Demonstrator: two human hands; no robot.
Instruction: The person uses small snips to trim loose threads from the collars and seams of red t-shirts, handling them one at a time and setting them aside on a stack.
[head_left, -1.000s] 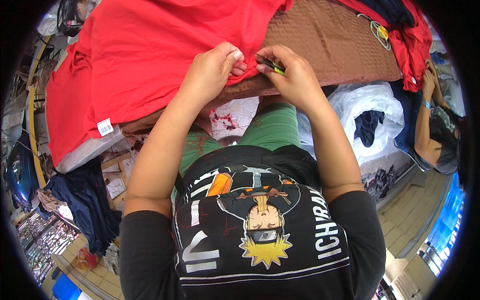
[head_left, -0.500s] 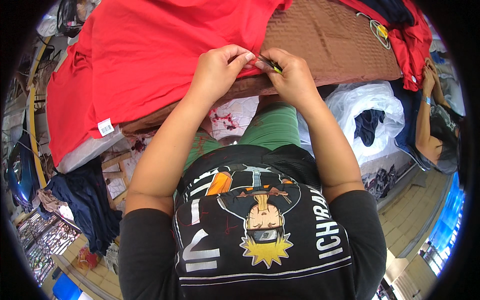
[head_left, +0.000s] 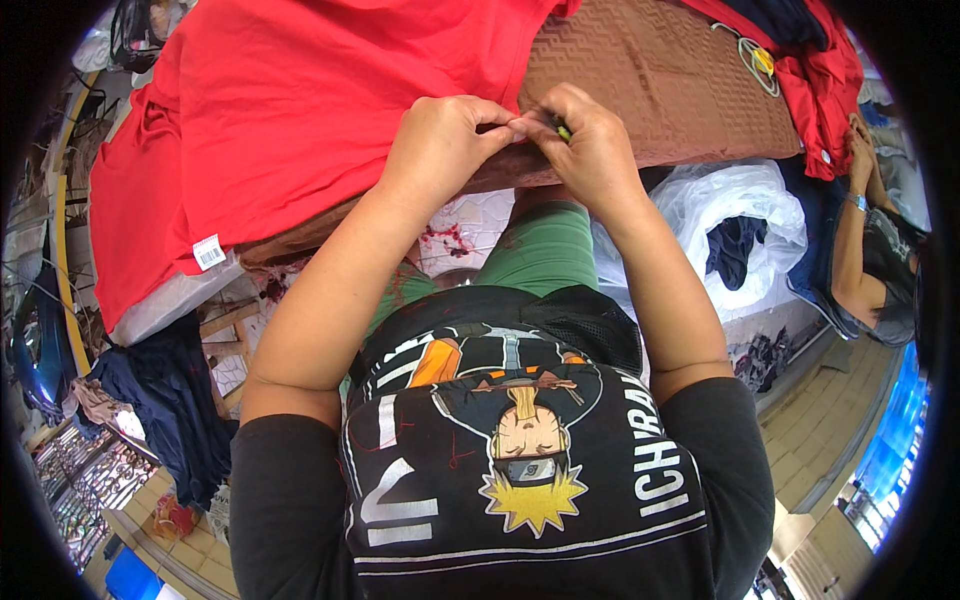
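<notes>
Head view: red garment (head_left: 300, 110) under left hand (head_left: 440, 150)

A clothing stall or garment workroom. Just beyond the hands, a red shirt with a barcode tag (head_left: 209, 252) lies on a brown-covered table (head_left: 650, 80). To their right, a plastic bag of clothes (head_left: 740, 215); lower left, dark garments (head_left: 165, 400) hang.

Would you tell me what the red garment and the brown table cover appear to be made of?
The red garment looks like soft matte knit cotton: it drapes and creases gently. The brown table cover seems a thicker textured fabric, with a raised zigzag weave; its fibre is unclear.
</notes>
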